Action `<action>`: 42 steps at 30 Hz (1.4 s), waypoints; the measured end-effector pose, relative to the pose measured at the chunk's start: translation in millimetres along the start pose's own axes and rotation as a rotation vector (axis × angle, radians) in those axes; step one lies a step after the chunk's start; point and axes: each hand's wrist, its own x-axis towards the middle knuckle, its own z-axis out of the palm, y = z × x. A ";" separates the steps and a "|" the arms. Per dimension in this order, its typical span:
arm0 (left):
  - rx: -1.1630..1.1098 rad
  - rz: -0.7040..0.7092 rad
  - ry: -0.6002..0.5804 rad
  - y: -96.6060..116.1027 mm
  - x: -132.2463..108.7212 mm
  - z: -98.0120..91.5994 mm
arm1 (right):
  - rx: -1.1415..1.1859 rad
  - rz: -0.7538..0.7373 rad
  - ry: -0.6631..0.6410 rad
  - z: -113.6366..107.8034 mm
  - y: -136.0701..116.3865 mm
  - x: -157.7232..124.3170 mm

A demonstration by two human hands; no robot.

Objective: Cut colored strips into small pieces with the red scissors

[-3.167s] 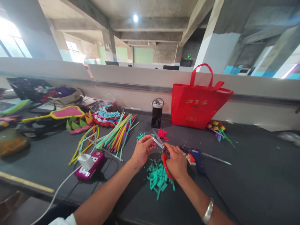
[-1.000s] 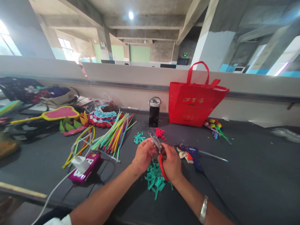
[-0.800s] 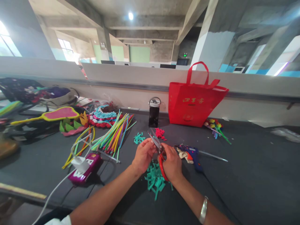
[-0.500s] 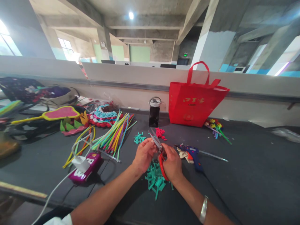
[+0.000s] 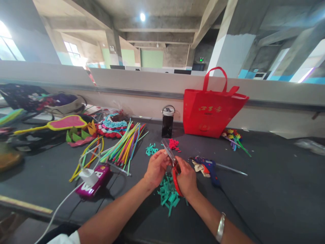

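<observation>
My right hand (image 5: 186, 176) is closed round the red handles of a pair of scissors (image 5: 168, 149), whose blades point up and away to the left. Close to the blades, my left hand (image 5: 157, 166) is pinched; what its fingertips hold is too small to make out. Beneath both hands lies a pile of green cut strips (image 5: 169, 195) on the dark table. Beyond the scissors sit a small heap of red pieces (image 5: 174, 144) and a small heap of teal pieces (image 5: 151, 149).
A blue glue gun (image 5: 210, 167) lies right of my hands. Behind stand a black bottle (image 5: 167, 124) and a red bag (image 5: 210, 113). To the left are colourful pipe cleaners (image 5: 128, 144) and a purple power strip (image 5: 94, 181) with a white cable.
The scissor blades have come closer together. Both hands stay in nearly the same place.
</observation>
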 end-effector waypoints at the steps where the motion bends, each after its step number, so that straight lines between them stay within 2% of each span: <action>1: -0.002 -0.003 0.000 0.0 -0.2 0.4 | -0.011 0.002 0.002 -0.3 -0.1 0.4; 6: -0.002 -0.028 0.019 -0.7 -1.2 2.2 | -0.028 -0.008 0.004 -1.3 0.1 1.7; 14: -0.014 -0.037 0.007 -1.0 -0.8 1.9 | 0.078 0.005 -0.015 -1.1 -1.9 1.0; 20: 0.058 0.033 0.003 5.9 6.5 -5.7 | 0.200 0.128 0.007 -4.3 2.5 6.3; 24: 0.251 0.127 0.107 10.6 18.9 -19.7 | 0.256 0.182 0.045 -6.9 10.4 12.0; 28: 0.515 0.245 0.323 16.8 32.9 -36.2 | 0.285 0.189 0.073 -6.5 14.9 14.0; 35: 0.608 0.248 0.496 26.4 48.1 -59.9 | 0.316 0.219 0.085 -6.2 15.5 14.8; 39: 0.708 0.317 0.500 24.7 49.3 -64.5 | 0.364 0.247 0.098 -7.6 15.5 16.0; 42: 0.844 0.318 0.401 17.4 48.8 -64.9 | 0.379 0.251 0.098 -7.9 16.0 16.9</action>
